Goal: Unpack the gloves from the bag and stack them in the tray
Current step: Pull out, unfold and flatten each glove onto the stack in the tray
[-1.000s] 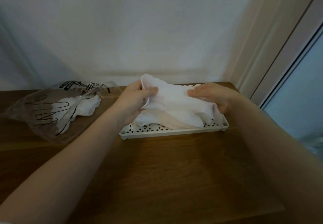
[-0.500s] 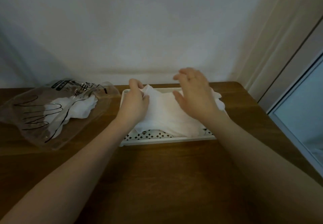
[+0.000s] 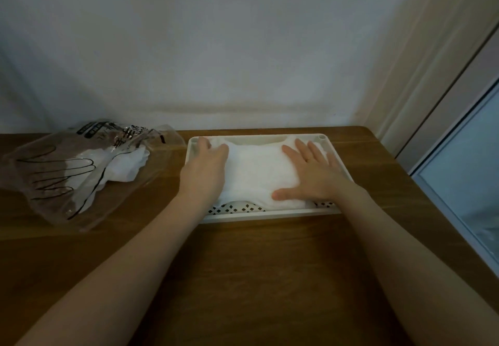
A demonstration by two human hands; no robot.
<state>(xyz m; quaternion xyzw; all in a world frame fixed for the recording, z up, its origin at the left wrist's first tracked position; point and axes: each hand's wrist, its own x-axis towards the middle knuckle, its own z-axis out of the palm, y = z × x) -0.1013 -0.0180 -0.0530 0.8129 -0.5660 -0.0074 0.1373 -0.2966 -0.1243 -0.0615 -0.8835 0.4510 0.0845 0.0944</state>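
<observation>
A white perforated tray [image 3: 270,213] sits on the wooden table against the wall. White gloves [image 3: 256,172] lie flat in it. My left hand [image 3: 206,168] presses on the left end of the gloves, fingers reaching the tray's far left corner. My right hand [image 3: 313,174] lies flat with spread fingers on their right part. A clear plastic bag [image 3: 67,172] printed with a black hand outline lies to the left, with more white gloves [image 3: 127,166] inside it.
The wooden table [image 3: 270,278] stretches toward me below the tray. A white wall stands right behind the tray. A window frame [image 3: 456,183] runs along the table's right edge.
The gloves went from held above the tray to lying flat inside it. Both hands let go of them and now press down on them with flat fingers.
</observation>
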